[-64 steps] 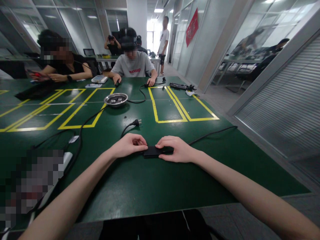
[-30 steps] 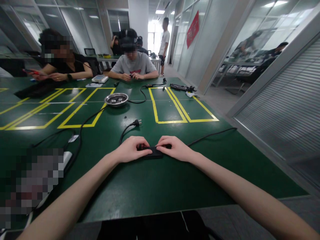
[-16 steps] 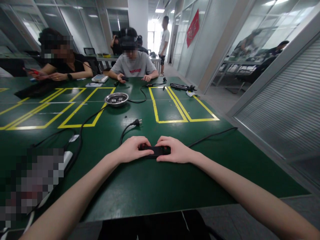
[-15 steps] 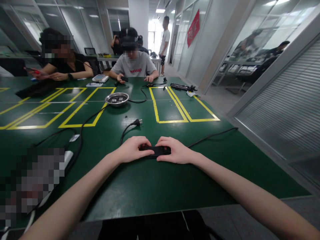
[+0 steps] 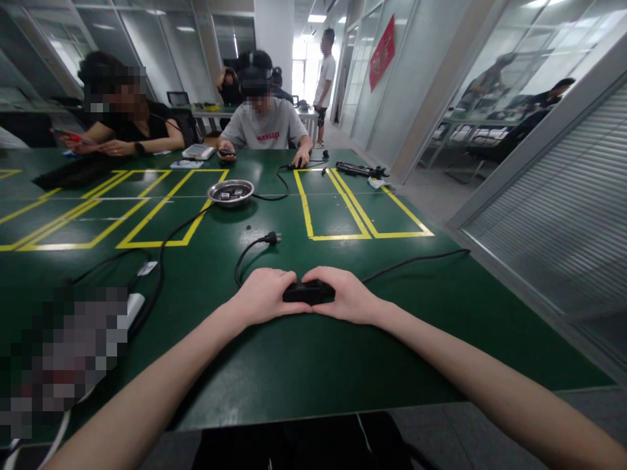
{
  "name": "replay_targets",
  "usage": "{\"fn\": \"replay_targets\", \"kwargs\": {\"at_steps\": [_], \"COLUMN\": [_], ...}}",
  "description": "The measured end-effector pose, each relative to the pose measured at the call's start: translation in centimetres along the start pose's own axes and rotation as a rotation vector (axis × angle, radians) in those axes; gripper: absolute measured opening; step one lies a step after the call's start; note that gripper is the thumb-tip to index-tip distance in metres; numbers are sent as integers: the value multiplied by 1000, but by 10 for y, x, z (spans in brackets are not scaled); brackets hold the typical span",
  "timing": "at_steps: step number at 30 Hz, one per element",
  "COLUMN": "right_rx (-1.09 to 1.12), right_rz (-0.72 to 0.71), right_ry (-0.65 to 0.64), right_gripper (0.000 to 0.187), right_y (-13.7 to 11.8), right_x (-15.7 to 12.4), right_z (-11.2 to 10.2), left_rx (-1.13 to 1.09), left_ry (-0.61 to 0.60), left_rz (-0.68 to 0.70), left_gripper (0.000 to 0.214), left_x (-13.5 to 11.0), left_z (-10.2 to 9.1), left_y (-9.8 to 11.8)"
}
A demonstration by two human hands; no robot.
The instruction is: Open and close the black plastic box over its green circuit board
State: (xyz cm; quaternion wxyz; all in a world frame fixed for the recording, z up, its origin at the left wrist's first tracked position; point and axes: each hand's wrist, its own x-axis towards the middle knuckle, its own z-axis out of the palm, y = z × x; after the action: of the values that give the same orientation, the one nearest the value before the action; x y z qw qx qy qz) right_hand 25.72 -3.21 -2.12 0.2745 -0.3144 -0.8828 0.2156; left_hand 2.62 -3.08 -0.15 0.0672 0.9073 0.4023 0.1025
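Note:
A small black box-shaped device (image 5: 306, 291), like a power adapter, lies on the green table (image 5: 313, 365) in front of me. My left hand (image 5: 267, 297) is curled round its left end, and my right hand (image 5: 345, 297) is curled round its right end. Both hands grip it, and only its middle shows between them. A black cable (image 5: 416, 260) runs from under my right hand toward the table's right edge. Another black cable with a plug (image 5: 272, 239) curves away just beyond my left hand.
A metal bowl (image 5: 230, 192) with small parts sits further back between yellow tape rectangles (image 5: 337, 212). More cables and a white power strip (image 5: 134, 307) lie at the left. Two people sit at the far side; another stands in the corridor behind.
My hands have closed in over the black device, so less of it shows than before. The person opposite has shifted both hands on the table.

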Motion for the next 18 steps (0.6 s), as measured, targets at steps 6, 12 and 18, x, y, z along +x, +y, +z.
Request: {"fn": "replay_targets", "kwargs": {"at_steps": [6, 12, 18], "right_rx": [-53, -56, -181], "right_rz": [72, 74, 16], "right_ry": [34, 93, 96], "right_gripper": [35, 24, 21], "right_y": [0, -7, 2], "right_x": [1, 0, -1], "right_z": [2, -2, -6], "left_rx": [147, 162, 76], "left_ry": [70, 142, 190], "left_rz": [97, 154, 180], "left_gripper": [53, 49, 28], "left_x": [2, 1, -3], "left_z": [-1, -1, 1], "left_y": [-1, 1, -2]}}
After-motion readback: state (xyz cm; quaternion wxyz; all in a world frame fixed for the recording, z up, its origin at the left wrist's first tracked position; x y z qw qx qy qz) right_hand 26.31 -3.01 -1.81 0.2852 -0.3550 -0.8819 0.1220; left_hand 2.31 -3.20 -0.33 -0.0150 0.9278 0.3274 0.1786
